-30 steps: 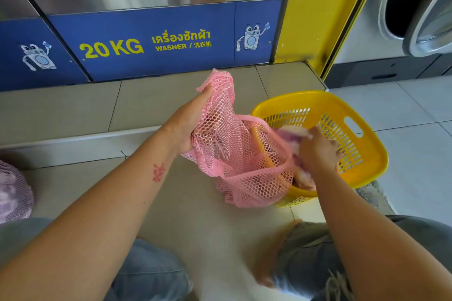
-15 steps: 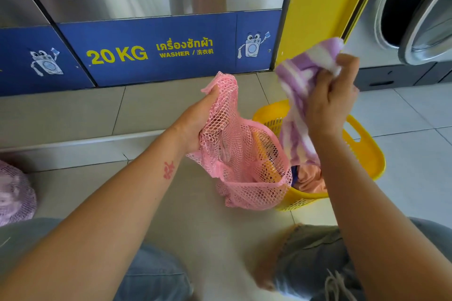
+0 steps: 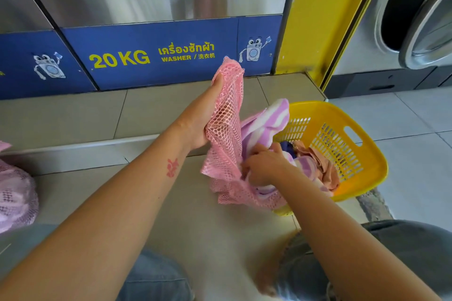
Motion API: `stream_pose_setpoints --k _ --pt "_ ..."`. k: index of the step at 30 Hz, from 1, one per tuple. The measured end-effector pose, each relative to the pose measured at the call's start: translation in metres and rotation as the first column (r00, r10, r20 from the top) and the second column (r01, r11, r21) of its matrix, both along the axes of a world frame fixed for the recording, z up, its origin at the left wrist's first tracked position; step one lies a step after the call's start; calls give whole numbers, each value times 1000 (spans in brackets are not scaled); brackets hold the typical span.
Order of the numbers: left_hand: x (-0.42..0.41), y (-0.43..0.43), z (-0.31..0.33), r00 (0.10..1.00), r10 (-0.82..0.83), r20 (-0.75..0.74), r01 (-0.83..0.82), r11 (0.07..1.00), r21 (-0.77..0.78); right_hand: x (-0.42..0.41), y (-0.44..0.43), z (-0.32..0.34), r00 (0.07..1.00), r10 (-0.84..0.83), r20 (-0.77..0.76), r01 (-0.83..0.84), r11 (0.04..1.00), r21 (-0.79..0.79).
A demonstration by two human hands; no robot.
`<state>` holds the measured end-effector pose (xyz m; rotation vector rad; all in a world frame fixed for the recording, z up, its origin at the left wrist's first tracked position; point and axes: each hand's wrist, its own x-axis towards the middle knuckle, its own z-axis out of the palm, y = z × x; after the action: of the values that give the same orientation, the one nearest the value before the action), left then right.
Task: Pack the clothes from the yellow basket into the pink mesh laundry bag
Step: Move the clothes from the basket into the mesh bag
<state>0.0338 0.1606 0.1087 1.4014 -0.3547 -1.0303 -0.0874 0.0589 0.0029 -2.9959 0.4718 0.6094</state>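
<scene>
My left hand (image 3: 203,117) grips the rim of the pink mesh laundry bag (image 3: 226,134) and holds it up, its mouth facing right. My right hand (image 3: 265,166) is closed on a purple-and-white striped cloth (image 3: 266,122) and presses it down into the bag's mouth. The cloth's upper end still sticks out above the bag. The yellow basket (image 3: 352,154) sits on the floor just right of the bag, with an orange garment (image 3: 322,164) and a dark blue one (image 3: 287,146) inside.
A steel 20 kg washer with a blue panel (image 3: 151,56) stands behind a tiled step (image 3: 73,117). A yellow pillar (image 3: 315,19) and another washer with an open door (image 3: 420,12) are to the right. A filled pink mesh bag (image 3: 14,193) lies far left. My knees are below.
My right hand pulled the striped cloth out of the basket, raised it high, then brought it down into the bag's mouth. My left hand kept holding the bag's rim.
</scene>
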Motion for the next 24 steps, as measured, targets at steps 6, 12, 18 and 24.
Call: stream_pose_setpoints --k 6,12,18,24 --pt "8 6 -9 998 -17 -64 18 1000 12 12 -28 13 475 -656 586 487 751 445" --pt "20 13 -21 996 22 -81 -18 999 42 34 -53 2 163 -986 -30 593 74 802" --pt "31 19 -32 994 93 -60 -87 992 92 48 -50 -12 169 -973 159 451 220 865" --pt "42 23 -43 987 158 14 -158 966 203 48 -24 17 285 -323 902 321 919 228"
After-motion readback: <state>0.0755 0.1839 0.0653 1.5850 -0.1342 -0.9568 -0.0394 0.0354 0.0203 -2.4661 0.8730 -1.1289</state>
